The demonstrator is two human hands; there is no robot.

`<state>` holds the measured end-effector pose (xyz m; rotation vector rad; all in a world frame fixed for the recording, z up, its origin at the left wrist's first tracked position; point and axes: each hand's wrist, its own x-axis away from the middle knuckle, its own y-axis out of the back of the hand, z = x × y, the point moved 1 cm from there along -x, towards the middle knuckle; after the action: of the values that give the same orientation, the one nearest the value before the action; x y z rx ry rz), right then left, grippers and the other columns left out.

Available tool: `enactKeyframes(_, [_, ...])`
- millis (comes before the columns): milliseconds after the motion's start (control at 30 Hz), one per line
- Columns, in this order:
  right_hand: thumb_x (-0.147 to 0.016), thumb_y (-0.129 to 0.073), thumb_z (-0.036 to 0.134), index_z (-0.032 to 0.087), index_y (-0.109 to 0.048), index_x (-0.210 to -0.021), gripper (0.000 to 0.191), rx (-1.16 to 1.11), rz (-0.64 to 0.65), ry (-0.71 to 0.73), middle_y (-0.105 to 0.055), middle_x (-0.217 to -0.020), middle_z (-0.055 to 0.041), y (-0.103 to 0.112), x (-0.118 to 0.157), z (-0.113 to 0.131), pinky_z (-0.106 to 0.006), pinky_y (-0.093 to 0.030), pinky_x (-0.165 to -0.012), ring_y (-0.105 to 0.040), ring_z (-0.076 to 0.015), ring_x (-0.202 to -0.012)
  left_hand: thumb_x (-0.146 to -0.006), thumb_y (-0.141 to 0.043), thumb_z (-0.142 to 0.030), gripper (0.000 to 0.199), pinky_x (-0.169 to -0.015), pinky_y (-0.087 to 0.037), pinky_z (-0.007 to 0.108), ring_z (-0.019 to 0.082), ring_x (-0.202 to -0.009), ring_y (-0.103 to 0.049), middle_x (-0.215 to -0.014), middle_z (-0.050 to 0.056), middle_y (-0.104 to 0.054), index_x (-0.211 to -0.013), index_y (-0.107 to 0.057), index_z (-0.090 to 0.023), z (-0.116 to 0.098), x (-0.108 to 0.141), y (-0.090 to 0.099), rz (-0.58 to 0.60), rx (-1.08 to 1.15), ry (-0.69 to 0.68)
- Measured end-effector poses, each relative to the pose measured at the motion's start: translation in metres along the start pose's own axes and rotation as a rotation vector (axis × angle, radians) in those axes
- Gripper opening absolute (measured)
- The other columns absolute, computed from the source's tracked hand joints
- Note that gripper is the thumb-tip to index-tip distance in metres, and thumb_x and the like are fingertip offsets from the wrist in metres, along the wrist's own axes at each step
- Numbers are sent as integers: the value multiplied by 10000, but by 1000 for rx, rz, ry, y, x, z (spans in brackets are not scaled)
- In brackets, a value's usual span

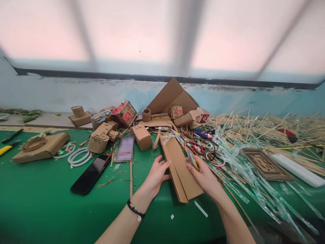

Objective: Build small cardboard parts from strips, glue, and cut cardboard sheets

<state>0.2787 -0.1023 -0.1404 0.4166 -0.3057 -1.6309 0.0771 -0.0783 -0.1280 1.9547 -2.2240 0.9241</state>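
Observation:
A long folded piece of brown cardboard (186,173) lies at a slant in front of me, with a lengthwise crease. At its left edge is my left hand (157,172), thumb against the near flap, lower fingers partly hidden at the edge, index finger lifted away. My right hand (203,173) grips a grey and yellow utility knife (192,160) above the cardboard's right side. Whether the blade is out is too small to tell. White paper scraps (201,209) lie below the cardboard on the green table (88,217).
To the left are a black phone (88,174), a coiled white tube (80,156) and a pixelated picture (125,149). Small cardboard boxes (142,137) stand behind. Clear plastic strips (243,169), a carved frame (267,164) and thin sticks (243,123) crowd the right.

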Motion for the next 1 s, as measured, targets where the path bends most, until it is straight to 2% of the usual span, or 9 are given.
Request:
enactKeyframes(67, [-949,-588,594,212,-654,-1153,438,-57,14,-14,-740,-1212,-108,2,4,6,-395,-543,-950,-688,-306,-1122,-883,-787,-263,673,-831,-628,374,316,-1217,-702,-1386,221,-679,-1456,-447,-172,3,1,-1,39,-19,6])
enactKeyframes(167, [-909,-660,637,219,-662,-1139,477,-179,26,-67,-744,-1191,-98,10,10,15,-336,-571,-824,-699,-293,-1065,-885,-763,-236,506,-831,-638,368,289,-1072,-759,-1353,219,-702,-1338,-554,-149,0,1,-1,105,-16,-11])
enactKeyframes(300, [-850,-735,658,243,-654,-1151,519,-316,-49,-204,-760,-1098,-64,26,11,23,-275,-543,-631,-706,-240,-854,-903,-736,-238,428,-680,-654,350,246,-915,-774,-1369,211,-697,-1286,-557,-165,-21,8,2,156,52,-53])
enactKeyframes(400, [-827,-765,647,259,-659,-1155,519,-369,-96,-260,-760,-1037,-44,36,8,24,-269,-526,-564,-692,-214,-735,-911,-745,-266,402,-618,-645,309,215,-861,-759,-1362,204,-702,-1259,-568,-167,-40,19,8,186,36,-74])
enactKeyframes(533, [-794,-804,626,267,-659,-1159,532,-452,-87,-315,-752,-1037,-44,44,3,21,-304,-551,-537,-697,-217,-671,-896,-768,-325,356,-557,-619,262,165,-748,-717,-1340,191,-712,-1170,-611,-161,-58,35,16,172,-34,-113])
enactKeyframes(667, [-782,-836,599,254,-676,-1137,519,-477,-78,-299,-742,-1020,-34,54,-3,8,-281,-551,-544,-686,-197,-693,-870,-783,-360,394,-530,-612,266,156,-704,-694,-1319,182,-717,-1164,-608,-164,-66,38,26,144,-87,-147])
enactKeyframes(833, [-768,-833,576,254,-682,-1084,476,-495,-277,-179,-728,-908,-15,66,-12,-15,-282,-540,-588,-643,-188,-685,-803,-793,-327,416,-483,-598,284,152,-647,-669,-1203,143,-742,-1139,-607,-167,-80,32,48,5,-79,-228])
enactKeyframes(900, [-788,-805,585,261,-684,-1090,459,-457,-316,-149,-746,-956,-24,65,-18,-19,-292,-551,-626,-670,-209,-744,-813,-788,-337,422,-474,-596,284,155,-645,-672,-1194,130,-742,-1160,-611,-173,-86,33,56,26,-101,-234])
enactKeyframes(1000, [-828,-746,630,258,-678,-1167,508,-348,-253,-157,-766,-1090,-56,57,-34,-20,-313,-559,-640,-709,-250,-835,-862,-752,-362,394,-469,-594,278,160,-658,-681,-1201,121,-742,-1184,-606,-188,-92,33,63,43,-112,-249])
